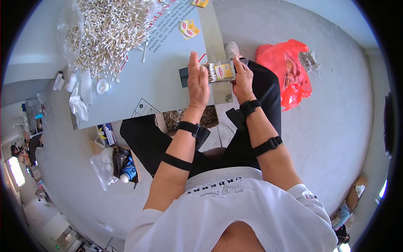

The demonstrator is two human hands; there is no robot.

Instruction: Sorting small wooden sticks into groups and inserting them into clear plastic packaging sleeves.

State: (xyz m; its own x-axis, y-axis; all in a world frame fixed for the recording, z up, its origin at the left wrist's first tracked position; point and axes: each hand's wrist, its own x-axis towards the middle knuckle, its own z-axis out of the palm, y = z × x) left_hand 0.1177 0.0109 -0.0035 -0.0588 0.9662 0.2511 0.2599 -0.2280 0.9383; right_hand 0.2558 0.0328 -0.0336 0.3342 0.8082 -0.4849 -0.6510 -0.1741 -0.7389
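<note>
A pack of cotton swabs [213, 72] with a yellow label [223, 71] lies between my hands over the table's right edge. My right hand [242, 82] grips the pack's right end, thumb on top. My left hand [198, 86] is at the other end, its fingers stretched straight and pressed side by side, its thumb close to the swab tips. A dark flat piece [184, 77] shows from behind the left hand; what it belongs to is hidden. Yellow-and-white labels [189, 29] lie farther back on the table.
A large heap of loose cotton swabs [111, 31] on clear plastic covers the back left of the grey table [168, 90]. Below the table's front edge is a box of swabs [208, 119]. A red plastic bag [273, 59] sits on the floor at right; a box of belongings [126, 166] at left.
</note>
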